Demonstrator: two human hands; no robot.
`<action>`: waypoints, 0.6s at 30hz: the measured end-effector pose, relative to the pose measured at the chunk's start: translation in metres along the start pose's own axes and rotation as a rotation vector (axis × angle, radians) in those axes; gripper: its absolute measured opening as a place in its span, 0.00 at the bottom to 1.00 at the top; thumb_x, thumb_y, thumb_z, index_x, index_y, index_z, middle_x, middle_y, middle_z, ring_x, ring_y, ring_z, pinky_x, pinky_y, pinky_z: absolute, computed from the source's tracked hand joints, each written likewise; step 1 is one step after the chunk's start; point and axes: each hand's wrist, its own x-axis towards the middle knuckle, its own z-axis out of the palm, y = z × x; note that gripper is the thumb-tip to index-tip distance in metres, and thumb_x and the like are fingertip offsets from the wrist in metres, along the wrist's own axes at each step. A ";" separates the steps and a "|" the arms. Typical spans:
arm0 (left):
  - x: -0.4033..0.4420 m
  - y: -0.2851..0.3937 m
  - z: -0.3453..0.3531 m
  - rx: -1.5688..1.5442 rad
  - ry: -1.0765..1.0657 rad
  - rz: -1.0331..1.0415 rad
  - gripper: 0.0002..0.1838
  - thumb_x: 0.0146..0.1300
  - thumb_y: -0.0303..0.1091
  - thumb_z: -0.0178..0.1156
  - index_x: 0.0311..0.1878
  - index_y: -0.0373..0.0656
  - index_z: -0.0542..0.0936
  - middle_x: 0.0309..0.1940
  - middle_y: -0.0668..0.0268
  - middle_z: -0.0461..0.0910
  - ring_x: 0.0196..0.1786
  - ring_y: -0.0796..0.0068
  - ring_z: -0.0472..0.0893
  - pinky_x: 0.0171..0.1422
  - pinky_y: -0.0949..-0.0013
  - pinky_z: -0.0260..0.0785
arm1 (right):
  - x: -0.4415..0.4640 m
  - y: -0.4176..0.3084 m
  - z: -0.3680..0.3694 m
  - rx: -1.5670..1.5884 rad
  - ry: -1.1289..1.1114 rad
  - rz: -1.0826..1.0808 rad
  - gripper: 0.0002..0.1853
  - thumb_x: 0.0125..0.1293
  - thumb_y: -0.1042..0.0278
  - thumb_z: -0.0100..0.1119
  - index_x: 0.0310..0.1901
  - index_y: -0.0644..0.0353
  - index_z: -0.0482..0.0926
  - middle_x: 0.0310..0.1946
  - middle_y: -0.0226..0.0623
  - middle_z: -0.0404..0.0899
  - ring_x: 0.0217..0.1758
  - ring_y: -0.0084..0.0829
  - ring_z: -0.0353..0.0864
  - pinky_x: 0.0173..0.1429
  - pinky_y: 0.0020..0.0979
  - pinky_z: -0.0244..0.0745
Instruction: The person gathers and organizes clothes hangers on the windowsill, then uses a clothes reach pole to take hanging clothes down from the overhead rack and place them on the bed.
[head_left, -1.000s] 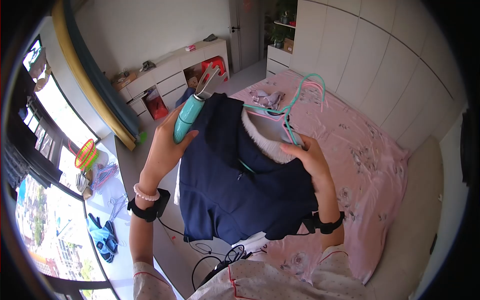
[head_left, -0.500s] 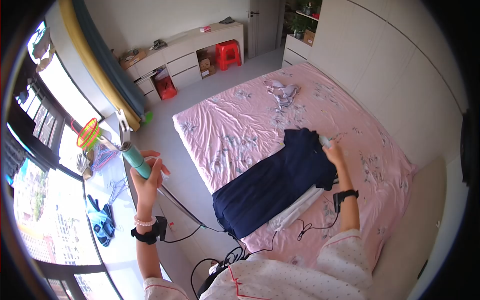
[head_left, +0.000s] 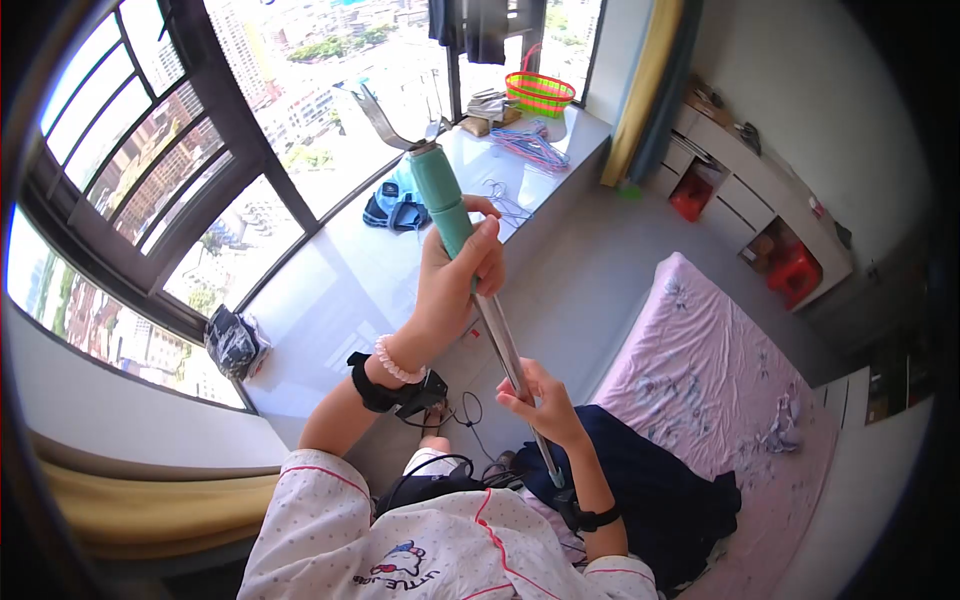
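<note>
My left hand (head_left: 462,262) is wrapped round the green grip of a long metal pole (head_left: 497,335), whose forked metal tip (head_left: 405,125) points up toward the windows. Lower on the shaft, my right hand (head_left: 543,402) closes its fingers round the pole. The pole slants down to the right, its lower end near my right wrist. A dark blue garment (head_left: 640,480) lies on the near part of the pink bed (head_left: 700,370), beyond my right forearm.
The window sill (head_left: 330,290) holds a blue garment (head_left: 398,203), a red and green basket (head_left: 540,93), thin hangers (head_left: 530,147) and a dark bag (head_left: 236,342). A red stool (head_left: 795,275) stands under the far cabinet. Black cables hang near my waist.
The view has turned left toward the windows. My right hand has let go of the dark garment, now lying on the bed, and has taken hold of the pole's shaft.
</note>
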 end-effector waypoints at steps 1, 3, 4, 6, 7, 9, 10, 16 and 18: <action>0.001 -0.005 -0.030 0.055 -0.060 0.009 0.15 0.69 0.40 0.49 0.51 0.39 0.67 0.23 0.69 0.68 0.27 0.80 0.69 0.33 0.74 0.61 | 0.022 0.004 0.014 -0.004 -0.083 0.001 0.24 0.59 0.61 0.65 0.53 0.62 0.71 0.32 0.35 0.79 0.34 0.23 0.79 0.39 0.24 0.75; 0.004 -0.012 -0.107 0.366 -0.152 -0.059 0.23 0.71 0.48 0.42 0.60 0.40 0.63 0.39 0.62 0.72 0.47 0.74 0.71 0.53 0.68 0.62 | 0.062 0.021 0.034 -0.027 -0.046 0.210 0.11 0.61 0.62 0.63 0.31 0.61 0.76 0.14 0.24 0.70 0.18 0.15 0.71 0.26 0.20 0.66; 0.004 -0.013 -0.149 0.619 -0.177 -0.136 0.27 0.72 0.51 0.39 0.65 0.41 0.61 0.49 0.58 0.73 0.58 0.70 0.69 0.63 0.64 0.58 | 0.082 0.029 0.041 -0.035 -0.087 0.209 0.11 0.61 0.62 0.63 0.31 0.61 0.76 0.14 0.24 0.70 0.18 0.15 0.71 0.26 0.20 0.66; 0.005 -0.016 -0.240 0.733 -0.098 -0.393 0.28 0.71 0.51 0.40 0.67 0.42 0.60 0.60 0.58 0.68 0.64 0.68 0.65 0.67 0.64 0.57 | 0.118 0.051 0.046 0.063 0.088 0.336 0.18 0.62 0.61 0.63 0.19 0.56 0.68 0.09 0.21 0.61 0.11 0.13 0.61 0.15 0.20 0.53; 0.007 -0.026 -0.285 0.715 -0.003 -0.495 0.29 0.71 0.52 0.41 0.66 0.41 0.61 0.60 0.57 0.68 0.64 0.67 0.65 0.67 0.64 0.57 | 0.135 0.064 0.040 0.065 0.114 0.347 0.19 0.62 0.61 0.62 0.19 0.55 0.67 0.09 0.22 0.61 0.09 0.13 0.60 0.14 0.20 0.51; 0.017 -0.035 -0.362 0.784 0.156 -0.556 0.29 0.70 0.52 0.42 0.66 0.41 0.62 0.61 0.56 0.67 0.65 0.66 0.65 0.67 0.63 0.57 | 0.168 0.084 0.029 0.058 0.184 0.408 0.20 0.63 0.62 0.61 0.17 0.54 0.64 0.08 0.22 0.60 0.07 0.14 0.57 0.11 0.21 0.49; 0.030 -0.038 -0.401 0.859 0.287 -0.630 0.30 0.69 0.53 0.44 0.66 0.41 0.63 0.61 0.56 0.67 0.65 0.64 0.65 0.66 0.62 0.58 | 0.186 0.090 0.026 0.049 0.229 0.458 0.20 0.63 0.63 0.60 0.17 0.53 0.63 0.07 0.21 0.60 0.06 0.14 0.56 0.10 0.22 0.48; 0.128 -0.143 -0.557 1.340 0.130 -0.734 0.32 0.61 0.48 0.53 0.62 0.36 0.66 0.62 0.50 0.66 0.65 0.54 0.65 0.67 0.57 0.59 | 0.255 0.118 0.015 -0.014 0.418 0.690 0.22 0.64 0.66 0.58 0.16 0.52 0.59 0.06 0.23 0.58 0.05 0.16 0.56 0.09 0.22 0.49; 0.157 -0.197 -0.581 1.452 -0.014 -0.778 0.31 0.58 0.46 0.56 0.61 0.38 0.67 0.63 0.52 0.65 0.65 0.54 0.65 0.65 0.55 0.60 | 0.260 0.113 0.019 -0.048 0.497 0.772 0.22 0.64 0.65 0.58 0.16 0.53 0.59 0.06 0.23 0.55 0.05 0.17 0.53 0.10 0.24 0.49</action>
